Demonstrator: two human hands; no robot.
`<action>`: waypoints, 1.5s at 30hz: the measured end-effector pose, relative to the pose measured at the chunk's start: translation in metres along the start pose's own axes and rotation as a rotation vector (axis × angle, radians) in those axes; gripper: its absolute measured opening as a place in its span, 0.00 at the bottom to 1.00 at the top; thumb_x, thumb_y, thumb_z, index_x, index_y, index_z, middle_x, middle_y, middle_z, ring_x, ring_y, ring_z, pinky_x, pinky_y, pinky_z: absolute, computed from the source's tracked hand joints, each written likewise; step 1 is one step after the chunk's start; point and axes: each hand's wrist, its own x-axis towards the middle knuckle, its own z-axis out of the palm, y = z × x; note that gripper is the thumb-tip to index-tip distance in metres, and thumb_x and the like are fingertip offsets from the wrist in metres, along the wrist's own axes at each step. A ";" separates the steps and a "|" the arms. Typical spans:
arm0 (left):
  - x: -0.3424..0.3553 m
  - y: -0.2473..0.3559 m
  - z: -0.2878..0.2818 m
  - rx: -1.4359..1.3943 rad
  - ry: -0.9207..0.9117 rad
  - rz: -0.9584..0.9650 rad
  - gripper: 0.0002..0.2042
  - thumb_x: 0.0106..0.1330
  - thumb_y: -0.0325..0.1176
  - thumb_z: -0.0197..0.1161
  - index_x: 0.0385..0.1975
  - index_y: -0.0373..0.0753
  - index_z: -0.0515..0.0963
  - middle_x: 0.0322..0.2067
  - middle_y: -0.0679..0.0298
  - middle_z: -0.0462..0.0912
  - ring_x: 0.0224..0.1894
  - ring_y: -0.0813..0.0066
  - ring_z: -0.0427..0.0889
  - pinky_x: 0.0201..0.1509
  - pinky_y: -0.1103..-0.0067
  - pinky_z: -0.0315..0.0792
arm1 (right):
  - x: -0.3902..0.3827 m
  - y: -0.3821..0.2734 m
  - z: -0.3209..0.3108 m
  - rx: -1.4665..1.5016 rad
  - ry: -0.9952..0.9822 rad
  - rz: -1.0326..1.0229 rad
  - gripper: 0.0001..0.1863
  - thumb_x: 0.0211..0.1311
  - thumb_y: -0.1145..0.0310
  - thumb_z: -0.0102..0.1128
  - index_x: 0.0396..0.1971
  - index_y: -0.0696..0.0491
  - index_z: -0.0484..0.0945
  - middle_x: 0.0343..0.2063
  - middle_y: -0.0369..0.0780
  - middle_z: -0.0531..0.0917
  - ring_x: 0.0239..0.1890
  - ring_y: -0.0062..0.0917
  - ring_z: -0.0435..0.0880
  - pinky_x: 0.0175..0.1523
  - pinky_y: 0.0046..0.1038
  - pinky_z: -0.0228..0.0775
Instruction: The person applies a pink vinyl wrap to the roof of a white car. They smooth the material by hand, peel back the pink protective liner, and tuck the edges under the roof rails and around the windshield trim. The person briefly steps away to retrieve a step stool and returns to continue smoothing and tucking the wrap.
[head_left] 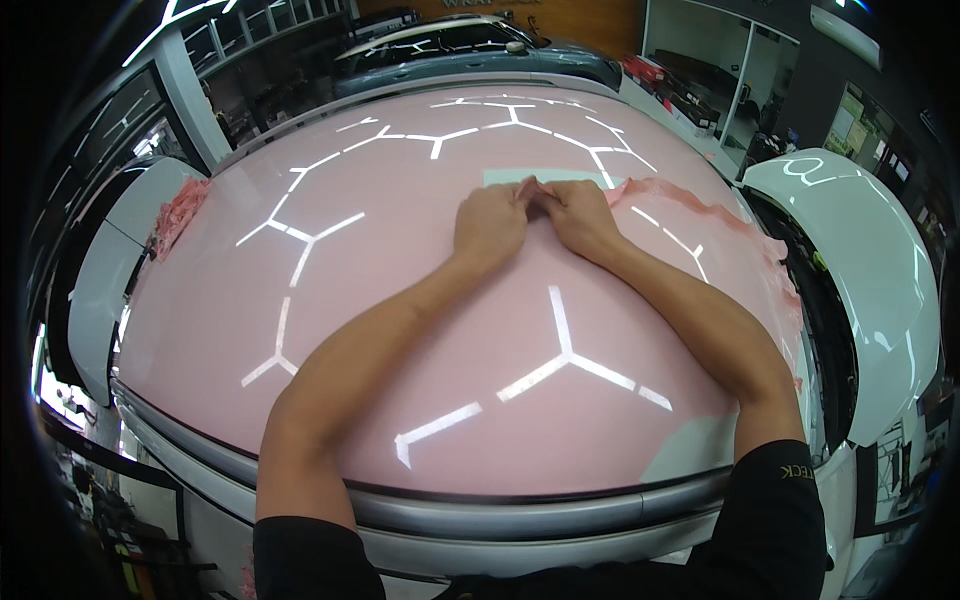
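Pink film (400, 330) covers most of a car roof, its glossy surface mirroring hexagon-shaped ceiling lights. My left hand (490, 222) and my right hand (583, 215) are closed side by side over the far middle of the roof. Between them they pinch a raised fold of the film. Fingertips are partly hidden behind the knuckles. Just beyond my hands, a pale strip of bare roof (500, 178) shows. From my right hand, the film's ragged, curled edge (700, 205) runs off toward the right side.
Crumpled pink film (180, 215) hangs at the roof's left end. A pale uncovered patch (698, 447) shows at near right. Silver roof rail (540, 512) lines the near edge. A white panel (850, 270) stands beyond a dark gap at right. Another car (470, 55) is parked behind.
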 end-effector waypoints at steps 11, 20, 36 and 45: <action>-0.019 0.024 -0.007 0.005 -0.042 -0.009 0.19 0.78 0.47 0.50 0.41 0.42 0.87 0.27 0.48 0.85 0.33 0.45 0.84 0.41 0.59 0.76 | -0.014 0.003 -0.008 0.070 0.016 0.022 0.10 0.68 0.72 0.58 0.38 0.60 0.86 0.29 0.48 0.88 0.30 0.33 0.86 0.40 0.32 0.74; -0.037 0.024 -0.002 0.012 -0.018 0.144 0.17 0.78 0.43 0.50 0.44 0.44 0.86 0.27 0.50 0.85 0.32 0.48 0.84 0.39 0.58 0.75 | -0.034 -0.005 -0.015 0.052 0.030 0.022 0.11 0.66 0.73 0.57 0.40 0.60 0.87 0.33 0.50 0.88 0.35 0.37 0.88 0.43 0.34 0.76; 0.050 0.015 -0.028 -0.013 -0.176 0.001 0.33 0.74 0.58 0.50 0.38 0.28 0.86 0.35 0.39 0.86 0.40 0.41 0.86 0.50 0.58 0.77 | 0.046 0.011 -0.069 0.259 -0.018 0.042 0.32 0.70 0.52 0.63 0.68 0.52 0.71 0.65 0.49 0.76 0.64 0.31 0.78 0.64 0.32 0.70; 0.042 0.040 -0.048 0.254 0.258 0.324 0.21 0.68 0.42 0.62 0.53 0.34 0.81 0.44 0.50 0.88 0.44 0.50 0.87 0.54 0.63 0.77 | 0.021 0.029 -0.114 -0.393 -0.310 -0.090 0.46 0.56 0.50 0.75 0.73 0.49 0.66 0.69 0.47 0.72 0.69 0.44 0.72 0.73 0.38 0.63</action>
